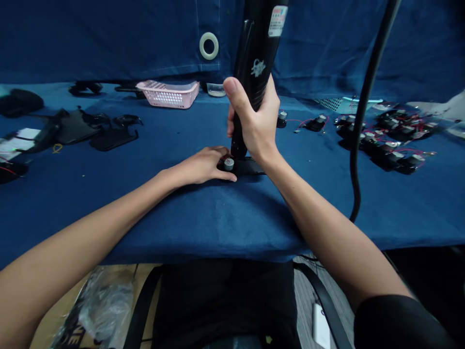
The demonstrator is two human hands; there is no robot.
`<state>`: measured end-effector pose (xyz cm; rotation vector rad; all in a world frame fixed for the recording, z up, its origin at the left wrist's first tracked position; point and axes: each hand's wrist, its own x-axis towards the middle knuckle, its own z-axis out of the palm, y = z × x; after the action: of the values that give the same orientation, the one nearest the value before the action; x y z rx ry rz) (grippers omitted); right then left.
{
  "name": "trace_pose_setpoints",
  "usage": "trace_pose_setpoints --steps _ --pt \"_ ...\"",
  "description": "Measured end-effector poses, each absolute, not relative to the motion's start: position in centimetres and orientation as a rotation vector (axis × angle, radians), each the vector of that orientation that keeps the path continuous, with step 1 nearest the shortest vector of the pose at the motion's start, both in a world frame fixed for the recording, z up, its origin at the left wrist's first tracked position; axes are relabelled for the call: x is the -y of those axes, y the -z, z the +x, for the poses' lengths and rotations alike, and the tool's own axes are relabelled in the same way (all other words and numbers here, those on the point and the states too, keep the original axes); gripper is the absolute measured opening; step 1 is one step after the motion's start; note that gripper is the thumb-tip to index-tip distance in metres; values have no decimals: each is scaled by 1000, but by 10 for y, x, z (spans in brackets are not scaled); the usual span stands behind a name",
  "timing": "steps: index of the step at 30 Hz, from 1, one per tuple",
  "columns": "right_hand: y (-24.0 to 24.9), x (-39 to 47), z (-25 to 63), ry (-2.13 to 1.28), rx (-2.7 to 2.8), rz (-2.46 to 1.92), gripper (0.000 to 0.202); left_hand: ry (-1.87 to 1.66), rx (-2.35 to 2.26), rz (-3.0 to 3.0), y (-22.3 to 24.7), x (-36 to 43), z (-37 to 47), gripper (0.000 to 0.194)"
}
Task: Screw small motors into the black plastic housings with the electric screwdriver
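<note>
In my right hand (256, 121) is an upright black electric screwdriver (259, 48), with my fingers wrapped round its grip and the thumb along its side. Its lower end meets a black plastic part (250, 166) lying flat on the blue cloth. My left hand (207, 165) grips that part's left end between thumb and fingers. Beside the screwdriver's tip, a small silvery round motor (228, 164) with a red wire sits on the part. The bit itself is hidden, and my right wrist covers the part's right end.
A pink basket (169, 94) and a clear tub (216, 90) stand at the back. Black plastic pieces (78, 127) lie left; several wired motor units (392, 135) lie right, near a teal basket (341, 104). A thick black cable (358, 131) hangs on the right. Blue cloth (109, 34) hangs behind.
</note>
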<state>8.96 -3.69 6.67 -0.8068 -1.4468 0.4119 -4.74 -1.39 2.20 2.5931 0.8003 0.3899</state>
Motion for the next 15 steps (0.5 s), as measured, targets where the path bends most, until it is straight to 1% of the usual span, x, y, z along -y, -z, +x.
trace_pose_setpoints --steps 3,12,15 --pt "-67 40 91 -404 1474 -849 42 -377 -801 2604 -23 14 -47 44" --pt "-65 35 91 -310 1490 -968 55 -385 -797 2594 -21 13 -47 46" --pt "-64 36 89 -284 1485 -970 55 -392 -794 2594 -21 13 -47 45"
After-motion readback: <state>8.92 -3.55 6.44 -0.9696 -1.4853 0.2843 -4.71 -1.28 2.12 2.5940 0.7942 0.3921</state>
